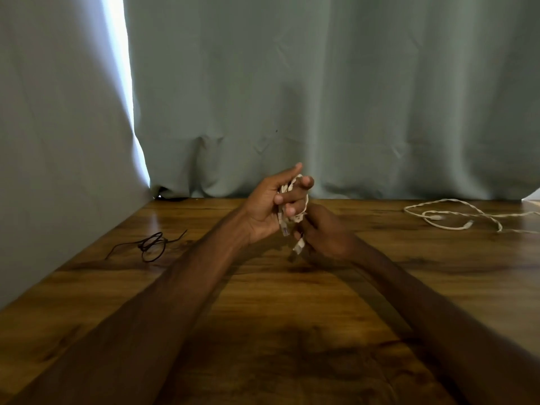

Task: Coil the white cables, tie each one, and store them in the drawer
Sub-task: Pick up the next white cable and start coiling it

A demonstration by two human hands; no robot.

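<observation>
Left hand [270,207] up at 12 o'clock above the wooden table [263,302], my fingers curled round a small coil of white cable [295,180], forefinger straight, one plug hanging below the palm. Right hand [325,233] just under it, touching, fingers curled narrow on the coil's loose tail, whose plug end dangles blurred at the knuckles. Second white cable [455,213] lies loose and uncoiled on the table at 2 o'clock, well apart; a thin dark cord [152,245] lies looped at 10 o'clock; a grey-green curtain [336,83] hangs behind.
</observation>
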